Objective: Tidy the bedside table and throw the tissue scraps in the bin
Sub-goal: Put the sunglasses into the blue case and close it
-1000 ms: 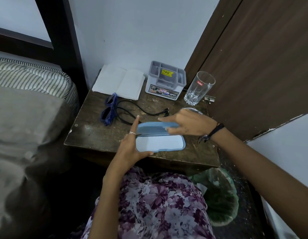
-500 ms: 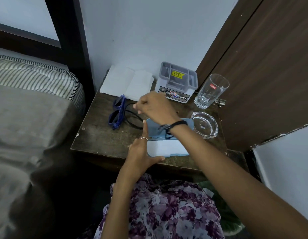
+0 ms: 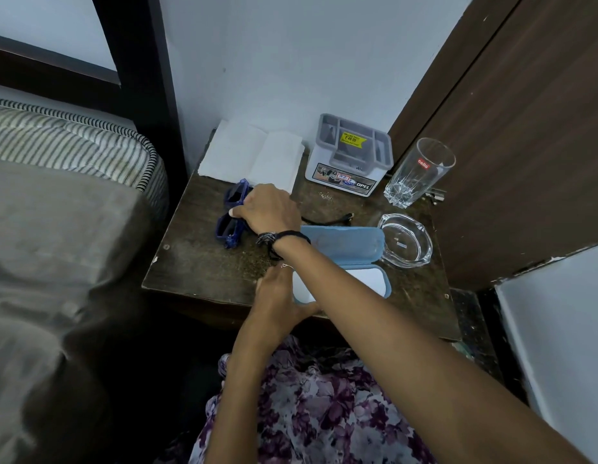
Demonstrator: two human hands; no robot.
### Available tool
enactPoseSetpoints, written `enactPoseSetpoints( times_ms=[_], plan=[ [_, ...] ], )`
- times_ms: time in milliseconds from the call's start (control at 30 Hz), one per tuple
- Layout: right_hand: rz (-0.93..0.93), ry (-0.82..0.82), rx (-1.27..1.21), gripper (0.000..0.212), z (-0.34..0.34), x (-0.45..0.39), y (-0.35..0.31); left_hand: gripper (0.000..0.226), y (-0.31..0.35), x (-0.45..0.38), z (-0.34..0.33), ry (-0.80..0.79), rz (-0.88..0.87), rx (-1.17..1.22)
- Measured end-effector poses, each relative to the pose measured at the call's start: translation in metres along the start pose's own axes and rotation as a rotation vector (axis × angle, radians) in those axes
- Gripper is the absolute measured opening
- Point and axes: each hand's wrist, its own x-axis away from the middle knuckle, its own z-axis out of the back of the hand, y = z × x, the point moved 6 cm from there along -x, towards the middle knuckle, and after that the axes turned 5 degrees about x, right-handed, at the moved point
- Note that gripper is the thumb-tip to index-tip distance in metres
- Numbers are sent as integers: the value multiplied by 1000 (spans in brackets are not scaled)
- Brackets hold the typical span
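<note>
Nearest to us, our left hand (image 3: 280,298) steadied the open pale-blue hard-shell glasses case (image 3: 349,249) at its near corner, thumb along the front edge and the other fingers partly hidden under our right forearm. The case sat near the front of the scuffed dark wooden bedside table (image 3: 203,266). Further back, our right hand (image 3: 269,209) curled over the dark blue plastic-framed sunglasses (image 3: 231,212) lying at the table's left, fingers round the frame. We judged them light and stiff but scratch-prone, so best lifted by the frame, not the lenses. Beyond stood the clear cut-glass tumbler (image 3: 418,172), fragile and slippery.
</note>
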Motion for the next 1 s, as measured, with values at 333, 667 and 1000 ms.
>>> enactPoseSetpoints(
  times_ms=[333, 667, 1000],
  plan=[
    [-38, 124, -314, 29, 47, 18, 6, 79, 3, 1, 3, 1, 36, 18],
    [126, 145, -485, 10, 136, 66, 73, 117, 14, 3, 9, 9, -34, 6],
    [474, 8, 271, 22, 104, 92, 134, 106, 6, 2, 9, -20, -57, 299]
  ],
)
